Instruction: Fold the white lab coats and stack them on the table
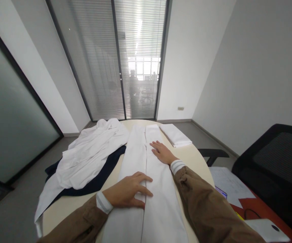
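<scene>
A long white garment (158,216), which looks like a pair of trousers, lies flat along the table with its two long halves side by side and a narrow gap between them. My left hand (129,189) rests on the nearer part of it, fingers spread across the gap. Farther up, my right hand (163,152) lies palm down on the right half with its fingers stretched out. Neither hand grips the cloth. To the left is a loose heap of white clothing (92,152), partly over a dark navy cloth (97,182).
A neatly folded white cloth (176,135) sits at the round table's (201,168) far right edge. Right of the table are a black mesh chair (275,158), papers (229,182) and a white device (266,229) on a red surface. Glass panels with blinds (141,67) stand behind.
</scene>
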Action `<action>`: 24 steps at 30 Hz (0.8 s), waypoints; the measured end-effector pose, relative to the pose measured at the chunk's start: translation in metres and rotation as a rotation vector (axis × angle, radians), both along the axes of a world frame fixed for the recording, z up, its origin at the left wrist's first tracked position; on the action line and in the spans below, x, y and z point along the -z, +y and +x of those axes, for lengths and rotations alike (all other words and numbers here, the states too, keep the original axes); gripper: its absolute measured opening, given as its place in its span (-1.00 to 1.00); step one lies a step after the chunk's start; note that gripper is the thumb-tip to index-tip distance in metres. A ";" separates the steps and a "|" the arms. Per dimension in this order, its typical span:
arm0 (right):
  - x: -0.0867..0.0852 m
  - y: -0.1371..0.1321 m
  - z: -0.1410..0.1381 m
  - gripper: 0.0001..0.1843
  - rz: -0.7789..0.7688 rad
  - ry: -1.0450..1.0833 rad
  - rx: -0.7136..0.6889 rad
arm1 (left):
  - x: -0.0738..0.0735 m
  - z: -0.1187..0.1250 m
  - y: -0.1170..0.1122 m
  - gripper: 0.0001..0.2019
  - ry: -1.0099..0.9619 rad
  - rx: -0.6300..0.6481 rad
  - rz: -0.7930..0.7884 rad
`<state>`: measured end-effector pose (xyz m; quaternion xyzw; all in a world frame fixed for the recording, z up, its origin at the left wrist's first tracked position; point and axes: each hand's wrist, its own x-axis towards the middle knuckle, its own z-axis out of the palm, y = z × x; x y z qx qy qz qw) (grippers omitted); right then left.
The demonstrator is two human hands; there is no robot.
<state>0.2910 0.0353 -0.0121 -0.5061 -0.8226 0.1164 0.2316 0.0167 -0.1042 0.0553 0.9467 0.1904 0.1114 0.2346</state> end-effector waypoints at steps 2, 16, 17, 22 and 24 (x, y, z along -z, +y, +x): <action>-0.002 -0.003 0.000 -0.45 0.033 0.040 0.010 | 0.003 0.002 -0.001 -0.62 -0.004 0.018 0.012; -0.012 -0.006 -0.002 -0.34 -0.095 -0.130 0.141 | 0.012 0.013 0.000 -0.72 0.035 -0.052 0.103; -0.011 -0.004 -0.001 -0.37 -0.061 -0.091 0.132 | 0.015 0.013 0.000 -0.74 0.020 -0.047 0.123; -0.008 -0.005 0.009 -0.48 0.032 0.160 0.093 | 0.017 0.014 -0.004 -0.84 -0.121 0.091 0.073; -0.007 -0.006 0.010 -0.46 0.023 0.211 0.097 | 0.014 0.013 -0.006 -0.81 -0.203 0.114 -0.018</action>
